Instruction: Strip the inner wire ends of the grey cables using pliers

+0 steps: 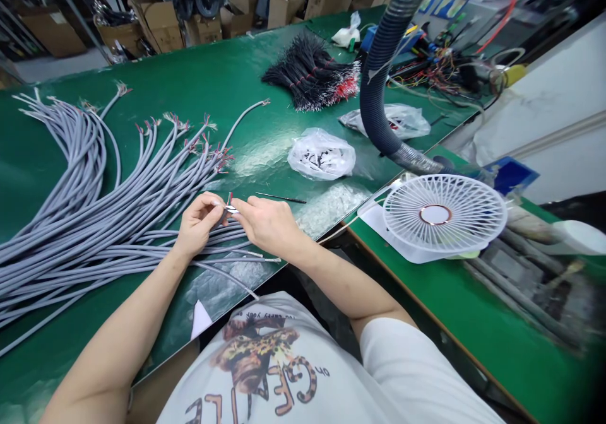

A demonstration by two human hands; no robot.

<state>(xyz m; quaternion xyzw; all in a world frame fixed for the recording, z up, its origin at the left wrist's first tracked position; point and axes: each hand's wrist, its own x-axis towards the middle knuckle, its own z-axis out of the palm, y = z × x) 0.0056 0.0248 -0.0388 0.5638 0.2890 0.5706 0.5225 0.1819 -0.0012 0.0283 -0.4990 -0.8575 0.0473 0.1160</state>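
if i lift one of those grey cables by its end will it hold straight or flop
Probably flop: the grey cables lie in loose curves across the green table. Being round, they may roll aside when pushed. The stripped ends look thin, likely easy to bend.

Glossy green table (265,140), matt grey rubbery cables (95,222), white plastic fan (445,217).

Green bench (199,77): grey cables (85,209) fanned across the left half. Black wire bundle (310,70) at centre rear. Two plastic bags (322,154) (398,120) near the right edge. Thin black wire (280,198) beside the nearer bag. Adjoining green table (497,342) carries a white fan (442,216).
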